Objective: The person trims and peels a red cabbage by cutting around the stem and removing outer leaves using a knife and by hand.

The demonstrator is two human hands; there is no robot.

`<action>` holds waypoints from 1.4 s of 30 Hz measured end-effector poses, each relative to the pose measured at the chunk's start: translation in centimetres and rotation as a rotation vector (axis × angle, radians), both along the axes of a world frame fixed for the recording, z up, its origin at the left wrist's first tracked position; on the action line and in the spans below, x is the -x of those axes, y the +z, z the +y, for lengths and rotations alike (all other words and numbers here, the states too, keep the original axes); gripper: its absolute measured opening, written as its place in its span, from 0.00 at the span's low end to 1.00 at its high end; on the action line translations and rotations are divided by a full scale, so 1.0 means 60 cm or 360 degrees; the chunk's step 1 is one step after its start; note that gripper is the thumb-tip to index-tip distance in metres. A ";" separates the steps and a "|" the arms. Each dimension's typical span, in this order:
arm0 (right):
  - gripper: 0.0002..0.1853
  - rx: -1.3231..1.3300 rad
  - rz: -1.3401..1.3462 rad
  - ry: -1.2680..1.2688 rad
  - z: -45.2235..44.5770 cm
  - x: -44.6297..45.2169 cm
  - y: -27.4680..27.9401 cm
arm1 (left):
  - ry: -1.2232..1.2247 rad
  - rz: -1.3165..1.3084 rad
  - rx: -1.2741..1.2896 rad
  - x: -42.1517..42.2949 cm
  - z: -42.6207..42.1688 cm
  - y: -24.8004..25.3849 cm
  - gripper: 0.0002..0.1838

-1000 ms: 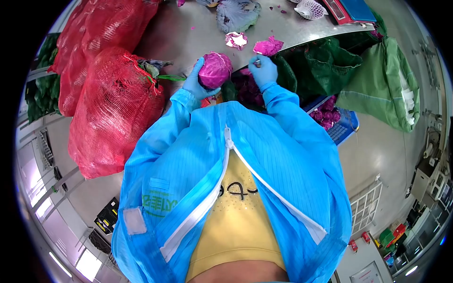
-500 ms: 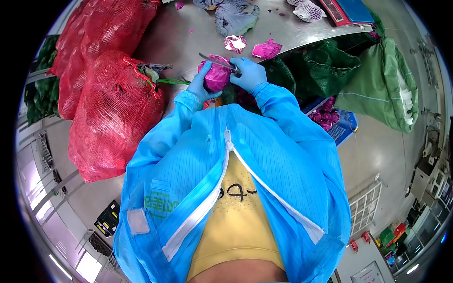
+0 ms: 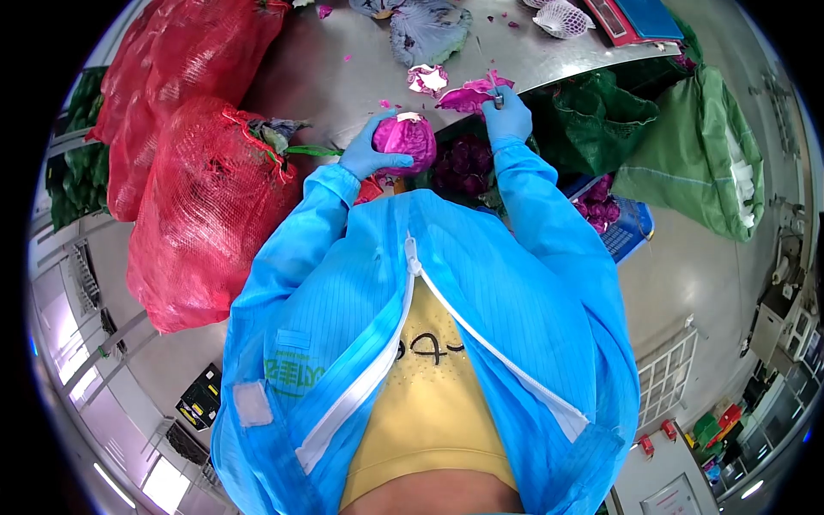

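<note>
My left hand (image 3: 374,149), in a blue glove, grips a round purple cabbage (image 3: 407,142) from its left side; a pale cut patch shows at the cabbage's top. Over to the right, my right hand (image 3: 508,117), also gloved, is closed around a knife (image 3: 497,89) whose blade points up and away. A loose purple leaf piece (image 3: 465,96) lies on the metal table beside the knife. A pale-centred cabbage scrap (image 3: 427,79) rests farther back. More purple cabbages (image 3: 463,163) sit in a container just below and between my hands.
Red mesh sacks (image 3: 206,215) stand at the left. Green sacks (image 3: 592,120) and a blue crate (image 3: 633,230) are on the right. Large outer leaves (image 3: 429,33), white foam nets (image 3: 562,19) and a red-and-blue object (image 3: 644,19) lie on the metal table (image 3: 330,69).
The knife first came over the cabbage, then my right hand moved away right with it. A pale cut patch now shows on the cabbage's top, and small purple bits lie near it.
</note>
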State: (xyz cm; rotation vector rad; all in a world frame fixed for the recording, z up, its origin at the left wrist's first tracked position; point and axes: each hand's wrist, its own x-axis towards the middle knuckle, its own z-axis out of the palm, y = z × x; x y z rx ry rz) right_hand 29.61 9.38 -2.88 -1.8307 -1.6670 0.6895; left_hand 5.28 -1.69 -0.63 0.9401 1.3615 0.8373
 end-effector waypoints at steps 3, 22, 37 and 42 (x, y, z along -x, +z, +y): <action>0.14 0.0066 -0.0107 0.0190 -0.016 -0.021 0.000 | -0.0135 0.0062 -0.0319 0.017 0.002 -0.009 0.53; 0.30 0.0535 0.1372 0.0949 -0.077 0.131 -0.020 | 0.0351 -0.0033 -0.0297 0.033 -0.064 0.006 0.65; 0.29 0.0320 0.0643 0.0995 -0.104 0.125 0.065 | 0.0416 0.0059 -0.0634 0.028 -0.062 -0.030 0.54; 0.25 -0.0118 0.0616 0.1323 -0.070 0.117 0.042 | 0.0207 0.0095 -0.0600 0.021 -0.051 -0.022 0.54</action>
